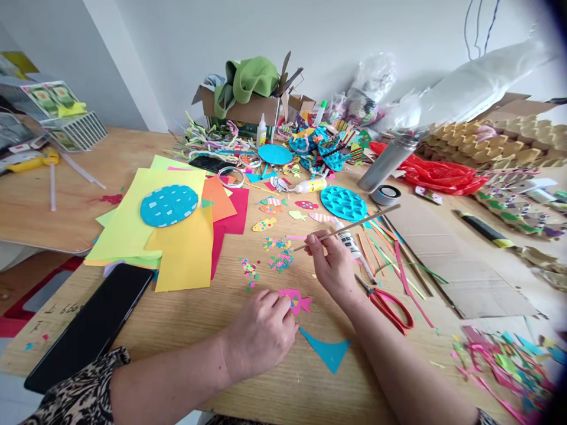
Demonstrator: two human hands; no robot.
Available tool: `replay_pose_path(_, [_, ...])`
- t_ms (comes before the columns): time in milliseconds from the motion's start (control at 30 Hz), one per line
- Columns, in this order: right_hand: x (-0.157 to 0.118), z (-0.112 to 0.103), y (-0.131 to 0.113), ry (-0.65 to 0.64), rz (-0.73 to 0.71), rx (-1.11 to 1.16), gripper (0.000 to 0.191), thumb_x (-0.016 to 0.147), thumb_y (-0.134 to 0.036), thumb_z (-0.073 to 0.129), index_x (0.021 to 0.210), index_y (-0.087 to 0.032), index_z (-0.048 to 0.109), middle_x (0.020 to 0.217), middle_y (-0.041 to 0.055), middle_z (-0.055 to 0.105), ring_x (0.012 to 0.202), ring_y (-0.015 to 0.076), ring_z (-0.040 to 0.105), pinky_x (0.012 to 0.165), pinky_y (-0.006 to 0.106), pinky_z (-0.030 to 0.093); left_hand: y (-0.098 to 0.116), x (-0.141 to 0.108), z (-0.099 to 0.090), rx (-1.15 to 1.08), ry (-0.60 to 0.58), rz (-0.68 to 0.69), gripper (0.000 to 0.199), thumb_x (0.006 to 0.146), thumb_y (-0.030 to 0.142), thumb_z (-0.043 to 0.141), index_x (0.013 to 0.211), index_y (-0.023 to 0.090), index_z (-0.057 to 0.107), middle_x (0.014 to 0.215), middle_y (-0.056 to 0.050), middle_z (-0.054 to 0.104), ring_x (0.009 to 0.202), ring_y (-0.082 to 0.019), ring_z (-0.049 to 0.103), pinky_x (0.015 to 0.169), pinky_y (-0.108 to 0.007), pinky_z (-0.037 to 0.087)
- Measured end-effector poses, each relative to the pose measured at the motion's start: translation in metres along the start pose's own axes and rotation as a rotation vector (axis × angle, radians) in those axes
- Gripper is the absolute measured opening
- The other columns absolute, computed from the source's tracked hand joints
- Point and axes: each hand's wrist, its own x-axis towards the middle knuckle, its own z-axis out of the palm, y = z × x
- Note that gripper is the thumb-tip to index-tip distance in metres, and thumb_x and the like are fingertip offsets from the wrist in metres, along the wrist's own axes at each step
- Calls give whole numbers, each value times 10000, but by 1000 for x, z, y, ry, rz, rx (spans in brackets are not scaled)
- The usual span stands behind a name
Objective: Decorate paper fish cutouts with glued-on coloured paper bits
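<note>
My right hand (pixel 332 262) pinches a thin wooden stick (pixel 374 216) between thumb and fingers, its near tip pointing left over paper confetti. My left hand (pixel 266 327) is closed, its fingertips on a pink paper fish (pixel 303 300) that lies on the table; small coloured triangles are on the fish's body. The tips of the left fingers are partly hidden. Just ahead lie piles of cut paper bits (pixel 281 261) and round paper dots (pixel 250 269). Several finished paper fish, such as a yellow one (pixel 264 225), lie farther off. A blue paper scrap (pixel 330 352) rests near my left hand.
Red-handled scissors (pixel 394 310) lie right of my right forearm, beside paper strips (pixel 402 265) and cardboard (pixel 456 260). At left are coloured sheets (pixel 183 260) and a black phone-like slab (pixel 91 327). Glue bottles (pixel 310 186), a blue textured oval (pixel 343 203) and a metal cylinder (pixel 385 165) stand farther back.
</note>
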Motion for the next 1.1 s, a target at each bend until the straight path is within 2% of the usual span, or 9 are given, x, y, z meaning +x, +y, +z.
replay_pose_path(233, [6,4,0,-48,-24,-28,288,978,-382,431,792,-209,565,780,57,670,692,171,619,646,300,472,0,0,1,2,-8,3,157,862,193,554,709,165,570,724,-41,569,699,-213,561,630,-362,468])
replay_pose_path(767, [10,4,3,-10,51,-24,312,964,-430,453,807,-200,593,743,41,659,680,163,616,647,289,474,-1,0,0,1,-26,2,147,872,194,549,728,168,562,721,-38,568,716,-203,569,648,-349,450])
replay_pose_path(1100, [30,0,-5,2,74,-53,323,957,-425,458,782,-193,598,721,43,660,662,170,612,610,283,436,-1,-1,1,5,-18,13,150,856,177,558,706,171,559,699,-29,550,693,-206,554,625,-356,449])
